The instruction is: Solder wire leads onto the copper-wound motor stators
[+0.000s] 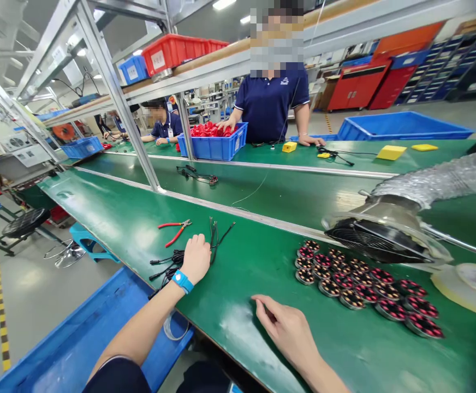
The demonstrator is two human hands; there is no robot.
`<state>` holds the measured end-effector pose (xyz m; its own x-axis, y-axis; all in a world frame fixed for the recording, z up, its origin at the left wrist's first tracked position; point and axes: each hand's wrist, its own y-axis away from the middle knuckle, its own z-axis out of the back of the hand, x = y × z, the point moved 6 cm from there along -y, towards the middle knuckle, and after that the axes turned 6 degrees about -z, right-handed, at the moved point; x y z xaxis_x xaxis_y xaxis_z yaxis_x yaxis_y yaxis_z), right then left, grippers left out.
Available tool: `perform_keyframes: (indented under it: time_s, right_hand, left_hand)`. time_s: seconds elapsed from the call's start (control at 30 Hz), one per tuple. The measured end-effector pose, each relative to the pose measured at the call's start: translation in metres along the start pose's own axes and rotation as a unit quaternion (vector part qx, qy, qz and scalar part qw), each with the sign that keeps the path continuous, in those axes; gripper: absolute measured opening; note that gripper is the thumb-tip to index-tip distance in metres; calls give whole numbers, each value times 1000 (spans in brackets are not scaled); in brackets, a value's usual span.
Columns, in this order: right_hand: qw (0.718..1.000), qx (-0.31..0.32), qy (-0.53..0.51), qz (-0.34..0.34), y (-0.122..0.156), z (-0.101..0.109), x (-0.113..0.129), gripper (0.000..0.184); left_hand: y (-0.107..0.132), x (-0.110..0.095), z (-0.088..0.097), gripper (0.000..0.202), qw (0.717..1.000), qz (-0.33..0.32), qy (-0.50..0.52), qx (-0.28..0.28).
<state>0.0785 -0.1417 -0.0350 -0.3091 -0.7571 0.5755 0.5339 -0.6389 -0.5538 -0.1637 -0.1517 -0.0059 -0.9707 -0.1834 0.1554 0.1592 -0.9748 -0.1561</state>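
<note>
Head view: my left hand point(197, 258) perhaps steadies black cables point(174, 258), grip hidden; right of them, my right hand point(289, 328) gapes slightly, empty.

Black cables point(175, 257) lie in a loose, tangled bunch on the green bench point(258, 262), their middle hidden beneath the left hand point(197, 259). Thicker, stubby ends point leftward, some close to the bench's near edge; the slim far ends fan out past the fingers, lying apart from one another. Round coil parts point(363, 278), with metallic rims and rings of copper-coloured or pinkish-red segments around dark gaps, lie flat farther right, packed closely in uneven rows, beyond the right hand point(287, 330).
</note>
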Motion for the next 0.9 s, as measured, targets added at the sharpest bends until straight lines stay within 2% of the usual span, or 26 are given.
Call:
perform_keyframes:
  time_s: [0.07, 0.17, 0.27, 0.4, 0.5, 0.6, 0.7, 0.77, 0.83, 0.9]
  right_hand:
    - [1000, -1, 3, 1, 1, -1, -1, 35]
    - [1000, -2, 3, 5, 2, -3, -2, 35]
    - [1000, 2, 0, 9, 2, -3, -1, 34]
    - [1000, 3, -5, 11, 1, -2, 0, 33]
    - [1000, 3, -9, 9, 1, -2, 0, 32]
    - [1000, 3, -8, 5, 1, -3, -1, 33]
    - [1000, -2, -7, 4, 2, -3, -2, 32]
    - [1000, -1, -7, 1, 2, -3, -2, 31]
    - [1000, 1, -6, -1, 2, -3, -2, 31]
    - [1000, 2, -7, -3, 1, -2, -2, 30]
  left_hand:
    - [0, 5, -3, 14, 999, 29, 29, -31]
    - [8, 20, -4, 15, 984, 88, 114, -108]
    - [15, 39, 1, 16, 949, 125, 227, -177]
    - [16, 67, 10, 20, 895, 192, 350, -197]
    - [15, 86, 27, 23, 884, 217, 340, -238]
    - [15, 90, 49, 25, 899, 178, 290, -275]
    - [19, 68, 66, 21, 937, 106, 197, -269]
    - [27, 34, 69, 19, 965, 27, 108, -238]
    - [37, -8, 59, 16, 981, -66, 34, -178]
    - [49, -46, 39, 15, 985, -139, -5, -98]
